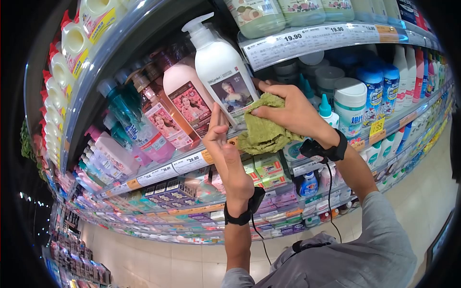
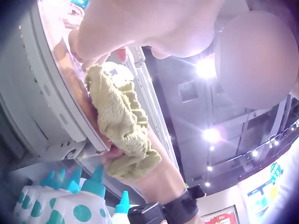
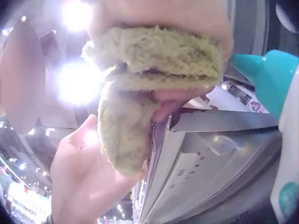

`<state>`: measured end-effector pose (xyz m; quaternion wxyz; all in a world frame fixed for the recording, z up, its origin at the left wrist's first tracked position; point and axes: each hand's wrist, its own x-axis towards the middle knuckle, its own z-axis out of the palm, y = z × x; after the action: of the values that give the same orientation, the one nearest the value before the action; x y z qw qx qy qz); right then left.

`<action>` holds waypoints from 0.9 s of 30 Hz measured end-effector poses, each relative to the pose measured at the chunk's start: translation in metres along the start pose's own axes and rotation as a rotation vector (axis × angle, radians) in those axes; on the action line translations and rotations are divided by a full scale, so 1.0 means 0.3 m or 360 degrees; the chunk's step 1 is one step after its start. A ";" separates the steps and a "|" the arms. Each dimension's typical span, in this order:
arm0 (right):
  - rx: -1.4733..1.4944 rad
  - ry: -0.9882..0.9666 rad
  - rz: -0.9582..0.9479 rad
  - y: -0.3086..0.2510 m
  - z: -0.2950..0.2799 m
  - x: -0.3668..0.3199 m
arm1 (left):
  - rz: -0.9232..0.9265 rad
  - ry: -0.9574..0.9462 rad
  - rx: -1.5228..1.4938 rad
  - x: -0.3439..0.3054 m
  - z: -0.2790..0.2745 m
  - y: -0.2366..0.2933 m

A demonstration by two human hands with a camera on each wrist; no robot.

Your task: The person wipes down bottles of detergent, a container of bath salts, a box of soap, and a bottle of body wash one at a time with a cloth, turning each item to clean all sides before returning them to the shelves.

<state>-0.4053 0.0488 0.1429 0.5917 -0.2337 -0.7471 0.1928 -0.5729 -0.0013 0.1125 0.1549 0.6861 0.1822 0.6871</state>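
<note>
My right hand (image 1: 300, 111) grips a folded green cloth (image 1: 263, 126), thumb on top, close to the lower right side of a white pump bottle (image 1: 222, 65). That bottle leans at the shelf front, with a portrait on its label. At its lower left edge is my left hand (image 1: 228, 161), one finger extended up along the bottle's side. In the left wrist view the cloth (image 2: 122, 119) hangs bunched at the shelf edge. The right wrist view shows its thick folds (image 3: 161, 56) under my right hand, with my left palm (image 3: 86, 170) below.
Pink pump bottles (image 1: 188, 96) stand left of the white one. A white tub (image 1: 349, 103) and teal-nozzled bottles (image 1: 326, 113) stand to the right. The upper shelf's price rail (image 1: 297, 42) overhangs the bottles. Boxes (image 1: 173, 191) fill the shelf below.
</note>
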 end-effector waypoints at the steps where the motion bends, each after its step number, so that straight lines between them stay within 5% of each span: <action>1: 0.0003 -0.0025 0.0024 -0.007 -0.001 0.000 | 0.0038 0.0022 -0.0040 -0.002 -0.003 -0.008; 12: -0.0204 0.0169 -0.0395 -0.035 0.038 -0.014 | 0.0124 0.0289 -0.0185 -0.033 0.025 -0.012; 22: -0.0656 0.0110 -0.1274 -0.129 0.116 -0.139 | 0.0057 0.0907 -0.0358 -0.127 -0.021 0.060; 27: -0.0246 -0.0166 -0.1061 -0.167 0.109 -0.237 | -0.0127 0.0854 -0.0337 -0.182 -0.064 0.154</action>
<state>-0.4297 -0.0335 0.1074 0.5638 -0.0108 -0.8239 -0.0567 -0.5897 -0.0683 0.0856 0.1987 0.4522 0.1707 0.8526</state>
